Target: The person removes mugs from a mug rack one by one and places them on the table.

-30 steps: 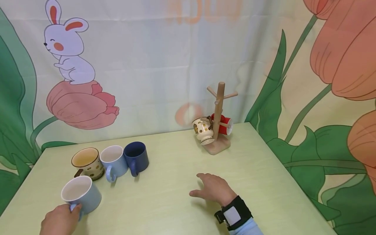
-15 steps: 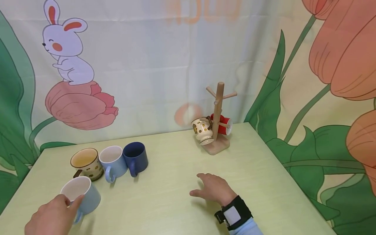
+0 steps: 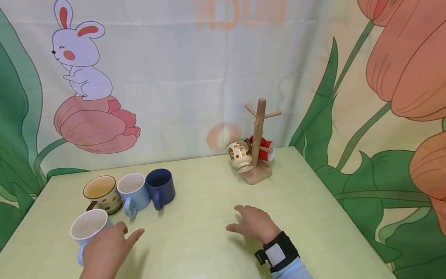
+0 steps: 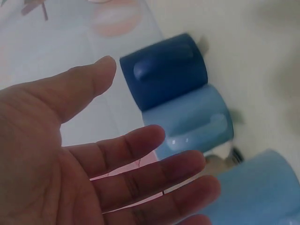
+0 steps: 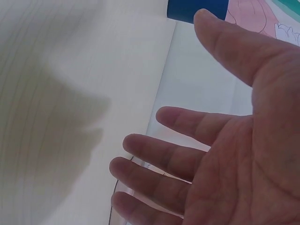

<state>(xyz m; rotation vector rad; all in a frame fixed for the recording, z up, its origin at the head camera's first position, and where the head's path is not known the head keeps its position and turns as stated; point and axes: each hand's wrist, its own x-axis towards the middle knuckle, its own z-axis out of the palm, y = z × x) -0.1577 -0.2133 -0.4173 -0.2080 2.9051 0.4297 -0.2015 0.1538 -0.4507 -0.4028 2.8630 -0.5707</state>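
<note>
My left hand (image 3: 108,248) is over the table at the front left, fingers loosely spread and holding nothing. It overlaps the front light blue mug (image 3: 83,237), whose handle points toward me. Behind that mug stand a cream mug (image 3: 110,201) with a brown rim, a second light blue mug (image 3: 139,197) and a dark blue mug (image 3: 166,190), side by side. In the left wrist view, the thumb points toward the dark blue mug (image 4: 166,70). My right hand (image 3: 256,224) hovers above the table at the right, fingers relaxed, nothing in it.
A wooden mug tree (image 3: 258,135) stands at the back right. A cream patterned mug (image 3: 240,155) and a red mug (image 3: 266,151) hang on its lower pegs. A printed curtain (image 3: 174,77) rises behind the pale green table (image 3: 195,232).
My left hand has let go of the front light blue mug's handle and moved to the right across it. The mug stays in about the same place. My right hand has hardly moved.
</note>
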